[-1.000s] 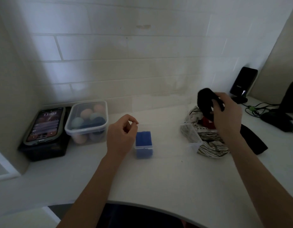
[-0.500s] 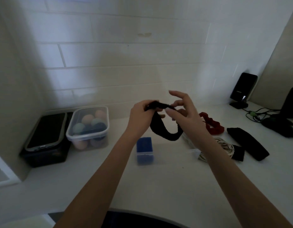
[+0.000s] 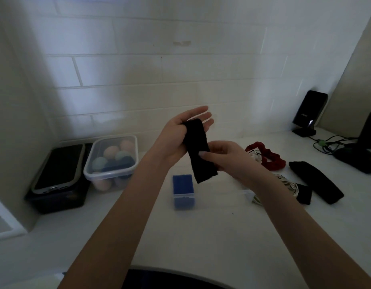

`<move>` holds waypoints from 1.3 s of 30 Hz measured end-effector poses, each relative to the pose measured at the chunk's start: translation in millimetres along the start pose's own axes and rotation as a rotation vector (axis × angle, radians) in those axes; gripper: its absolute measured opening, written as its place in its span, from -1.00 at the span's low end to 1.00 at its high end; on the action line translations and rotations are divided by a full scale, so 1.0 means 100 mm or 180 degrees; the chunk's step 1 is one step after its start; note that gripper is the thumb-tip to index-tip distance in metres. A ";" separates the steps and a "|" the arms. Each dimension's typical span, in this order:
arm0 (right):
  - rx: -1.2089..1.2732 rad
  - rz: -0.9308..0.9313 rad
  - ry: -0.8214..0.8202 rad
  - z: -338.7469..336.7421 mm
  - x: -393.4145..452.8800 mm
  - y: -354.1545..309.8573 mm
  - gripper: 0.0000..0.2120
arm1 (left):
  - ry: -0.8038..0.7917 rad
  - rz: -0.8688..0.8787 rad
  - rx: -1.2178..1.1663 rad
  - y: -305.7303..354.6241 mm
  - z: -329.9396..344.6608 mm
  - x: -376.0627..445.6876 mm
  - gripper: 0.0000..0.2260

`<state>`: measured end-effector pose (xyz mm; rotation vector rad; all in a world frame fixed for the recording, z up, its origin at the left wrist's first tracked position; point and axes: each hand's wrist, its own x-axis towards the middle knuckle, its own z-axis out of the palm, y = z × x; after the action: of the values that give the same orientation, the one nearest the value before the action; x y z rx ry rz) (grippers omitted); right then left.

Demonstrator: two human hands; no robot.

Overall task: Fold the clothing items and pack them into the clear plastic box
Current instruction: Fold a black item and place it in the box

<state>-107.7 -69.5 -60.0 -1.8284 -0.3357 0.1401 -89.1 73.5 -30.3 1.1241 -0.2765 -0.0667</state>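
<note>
A black cloth strip [image 3: 198,147] hangs flat and slanted between both hands above the white table [image 3: 201,236]. My left hand [image 3: 176,138] lies palm up with fingers stretched, its thumb pressing the strip's upper end onto the palm. My right hand [image 3: 232,159] pinches the strip near its lower half. Below them stands the clear plastic box [image 3: 246,193] with a blue folded item [image 3: 183,184] in its left end. A red ruffled piece [image 3: 266,157], a long black piece [image 3: 316,180], a small black piece [image 3: 304,193] and a patterned cloth [image 3: 288,183] lie to the right.
A lidded tub of coloured balls [image 3: 111,161] and a phone [image 3: 57,167] on a black case sit at the back left by the wall. A black speaker [image 3: 309,113], cables [image 3: 326,142] and a dark device [image 3: 355,157] occupy the back right corner.
My right hand lifted the black cloth from the pile at the right and brought it to the middle. My left hand rose to meet it, and the looped cloth now lies flat across its palm.
</note>
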 end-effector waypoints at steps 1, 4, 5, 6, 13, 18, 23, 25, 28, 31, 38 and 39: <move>0.0128 -0.0004 0.0003 -0.01 -0.01 -0.01 -0.89 | -0.0070 -0.0066 -0.0010 0.00 -0.02 0.01 -0.54; 0.0420 0.0053 0.0004 -0.06 -0.02 -0.01 -0.85 | -0.0488 -0.0368 -0.0320 0.04 -0.19 -0.01 -0.51; 0.0396 0.0029 0.0052 -0.08 0.00 -0.01 -0.84 | -0.0698 -0.0489 -0.0450 0.04 -0.24 -0.03 -0.53; 0.0353 -0.0020 0.0117 -0.09 0.00 -0.01 -0.81 | -0.0844 -0.0627 -0.0502 0.03 -0.26 -0.07 -0.57; 0.0621 -0.0290 0.0056 -0.04 0.02 -0.06 -0.72 | -0.0391 -0.0930 0.0289 -0.29 -0.09 -0.17 -0.72; -0.0810 -0.1145 0.0676 -0.07 -0.04 0.00 -0.47 | -0.0219 -0.0933 -0.0229 -0.29 -0.15 -0.18 -0.69; -0.1840 -0.1656 0.0091 -0.15 -0.15 0.07 -0.39 | -0.0050 -0.0923 -0.0302 -0.26 -0.19 -0.20 -0.76; -0.1948 -0.1762 0.0045 -0.11 -0.14 0.09 -0.48 | -0.0086 -0.1082 -0.0337 -0.23 -0.19 -0.20 -0.77; -0.1957 -0.1908 0.0421 -0.06 -0.12 0.10 -0.69 | -0.0089 -0.1222 -0.0517 -0.20 -0.17 -0.22 -0.72; -0.1964 -0.2065 0.0464 -0.05 -0.13 0.09 -0.82 | 0.0094 -0.1193 -0.0558 -0.21 -0.16 -0.21 -0.70; -0.1374 -0.1688 0.0418 -0.01 -0.18 0.02 -0.91 | 0.0358 -0.0752 -0.0615 -0.32 -0.11 -0.22 -0.83; -0.1172 -0.1593 0.0494 0.00 -0.16 0.00 -0.99 | 0.0292 -0.0653 -0.0503 -0.35 -0.09 -0.23 -0.83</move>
<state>-123.2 -74.7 -61.1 -2.0388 -0.7331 -0.4342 -105.8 71.0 -69.3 0.9923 -0.0717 -0.2145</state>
